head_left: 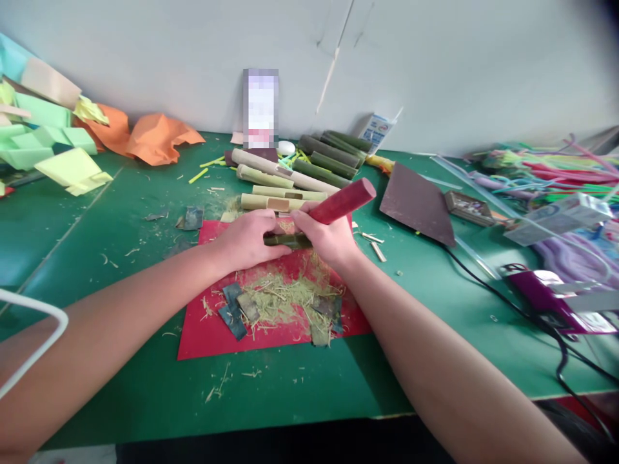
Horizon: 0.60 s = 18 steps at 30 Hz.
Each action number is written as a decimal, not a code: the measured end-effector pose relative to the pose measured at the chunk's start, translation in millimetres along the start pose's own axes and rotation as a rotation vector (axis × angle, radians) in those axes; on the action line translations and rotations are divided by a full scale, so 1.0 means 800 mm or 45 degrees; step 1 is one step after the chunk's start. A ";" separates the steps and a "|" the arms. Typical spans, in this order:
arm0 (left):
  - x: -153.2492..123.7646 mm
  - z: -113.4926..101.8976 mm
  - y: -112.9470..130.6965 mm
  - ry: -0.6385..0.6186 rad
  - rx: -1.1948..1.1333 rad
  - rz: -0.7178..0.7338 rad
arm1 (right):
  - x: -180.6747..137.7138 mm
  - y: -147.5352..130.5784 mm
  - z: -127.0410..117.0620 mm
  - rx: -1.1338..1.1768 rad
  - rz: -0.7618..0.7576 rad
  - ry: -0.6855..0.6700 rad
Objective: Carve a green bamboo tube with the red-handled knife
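Head view. The left hand (242, 241) is closed around a short green bamboo piece (293, 241), thumb along the near side and fingers over the far side. The right hand (331, 241) is closed on a thick red cylindrical handle (342, 201), which tilts up to the right; its lower end is hidden by the hand. The right hand meets the right end of the bamboo piece; whether its fingers also grip that end cannot be told.

The bamboo piece lies between the two hands, above the far part of a red sheet (193, 338) on a green table (309, 399). Pale shavings (285, 296) are heaped on the near half of the sheet, with dark flat scraps (233, 319) at both sides of the heap. Loose slivers lie on the table in front of and beside the sheet.

Beyond the hands, pale bamboo tubes (264, 177), some with cut openings, lie near dark green tubes (333, 164). A phone (261, 109) with an obscured screen stands upright against the wall. Crumpled orange paper (162, 136) lies at far left. To the right are a flat brown board (418, 205), a purple device (546, 296) and a bundle of coloured stems (561, 174).
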<state>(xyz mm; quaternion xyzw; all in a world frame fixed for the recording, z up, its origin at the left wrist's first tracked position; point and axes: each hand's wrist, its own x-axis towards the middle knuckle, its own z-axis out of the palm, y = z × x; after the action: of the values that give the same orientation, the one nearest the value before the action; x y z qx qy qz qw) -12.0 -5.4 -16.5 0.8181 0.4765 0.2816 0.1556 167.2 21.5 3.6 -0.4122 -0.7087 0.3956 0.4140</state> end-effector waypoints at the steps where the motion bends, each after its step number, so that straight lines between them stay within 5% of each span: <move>1: 0.000 0.000 0.001 -0.002 0.017 0.010 | -0.001 0.000 0.000 0.019 0.007 -0.005; 18: -0.006 -0.011 0.005 0.013 0.070 0.083 | -0.014 0.000 -0.011 0.042 -0.088 0.207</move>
<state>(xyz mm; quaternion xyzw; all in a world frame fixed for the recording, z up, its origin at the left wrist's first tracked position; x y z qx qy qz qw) -16.9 -11.7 -9.0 0.8356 0.4581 0.2777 0.1215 178.8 13.3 3.5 -0.4113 -0.6799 0.3579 0.4904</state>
